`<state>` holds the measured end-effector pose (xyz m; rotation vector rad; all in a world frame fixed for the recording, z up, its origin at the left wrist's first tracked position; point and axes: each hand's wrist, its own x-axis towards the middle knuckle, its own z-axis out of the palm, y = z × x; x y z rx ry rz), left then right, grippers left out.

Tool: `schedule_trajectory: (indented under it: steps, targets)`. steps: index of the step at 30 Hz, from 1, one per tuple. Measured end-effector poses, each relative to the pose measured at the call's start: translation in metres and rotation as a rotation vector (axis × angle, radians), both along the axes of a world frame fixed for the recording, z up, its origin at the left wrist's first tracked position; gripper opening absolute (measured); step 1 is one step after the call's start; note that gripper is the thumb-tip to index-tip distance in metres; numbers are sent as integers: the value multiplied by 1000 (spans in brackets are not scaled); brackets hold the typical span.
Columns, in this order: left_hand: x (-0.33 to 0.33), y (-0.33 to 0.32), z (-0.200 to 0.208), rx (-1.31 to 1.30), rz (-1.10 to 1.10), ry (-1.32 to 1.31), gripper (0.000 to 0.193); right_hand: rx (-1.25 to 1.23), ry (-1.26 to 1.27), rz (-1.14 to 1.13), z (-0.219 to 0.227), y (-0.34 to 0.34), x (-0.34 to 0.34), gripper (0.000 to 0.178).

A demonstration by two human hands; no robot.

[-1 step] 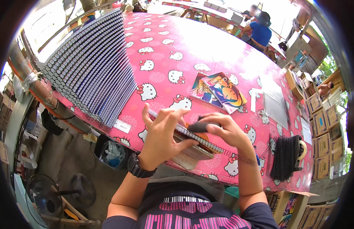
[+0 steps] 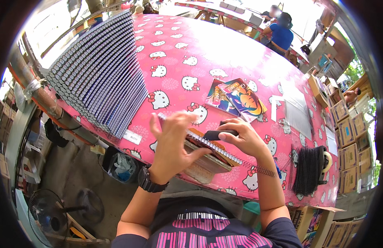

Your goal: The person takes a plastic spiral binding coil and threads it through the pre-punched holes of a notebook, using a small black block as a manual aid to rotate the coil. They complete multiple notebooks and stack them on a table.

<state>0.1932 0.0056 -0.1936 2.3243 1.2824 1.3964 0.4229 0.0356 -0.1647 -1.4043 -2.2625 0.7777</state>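
Observation:
Near the table edge in front of me lies a spiral notebook [image 2: 216, 148], its metal coil running along the spine. The coil's loose end [image 2: 261, 169] trails past the right corner, below my right wrist. My left hand [image 2: 171, 142] straddles the notebook's left part, thumb on the near side and blurred fingers over the far side. In my right hand [image 2: 246, 138] is a dark rounded block [image 2: 220, 134], held against the notebook beside the coil. A pale, thick slab [image 2: 199, 171] shows under the notebook.
Coil-bound notebooks [image 2: 100, 74] form a large stack at left. Two colourful covers [image 2: 243, 101] lie ahead; clear sheets [image 2: 298, 113], black coils [image 2: 306, 171] and a tape roll [image 2: 327, 162] are at right. A fan [image 2: 47, 215] stands lower left. Another person [image 2: 281, 35] sits far off.
The fingers of my left hand have lifted and shifted slightly left, uncovering more of the coil. My right hand and the dark block have tilted a little.

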Motion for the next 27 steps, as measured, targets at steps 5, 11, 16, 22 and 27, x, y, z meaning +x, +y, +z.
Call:
schedule_trajectory:
  steps: [5, 11, 16, 22, 27]
  targets:
    - [-16, 17, -44, -225, -282, -921, 80, -154, 705, 339, 2, -11, -8, 46]
    - [-17, 11, -47, -454, -235, -1111, 57, -117, 671, 326, -6, -4, -14, 46]
    - [-21, 13, -49, -535, -268, -1215, 48, -150, 758, 256, -7, 9, -19, 54]
    - [-19, 11, -48, -524, -258, -1196, 44, -89, 400, 167, -4, 27, -32, 41]
    - [-20, 11, -43, -549, -258, -1194, 44, -98, 284, 130, -3, 33, -41, 41]
